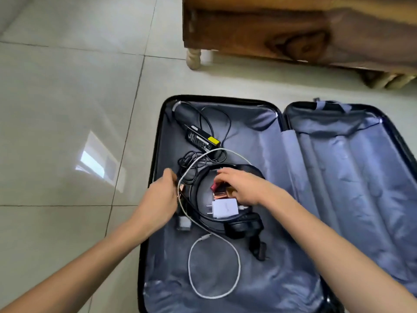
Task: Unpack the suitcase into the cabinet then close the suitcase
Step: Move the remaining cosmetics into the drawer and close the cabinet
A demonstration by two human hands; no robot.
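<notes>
Here, the suitcase (155, 154) is laid open on the floor (67, 109), so that its contents can be reached. The headphones (243, 227) inside seem steadied by the left hand (161, 195), whose fingers' hold cannot be told, while copper-coloured pieces (220, 195) are pinched by the curled fingers of the right hand (239, 186).

Both bare forearms reach forward from lower frame corners, converging. Left hand (161, 195): back toward camera, thumb uppermost, fingers curled away, tips hidden; grip not discernible. Right hand (241, 188): palm down, fingers bent, pointing left; thumb hidden beneath. Hands near, apart.
</notes>
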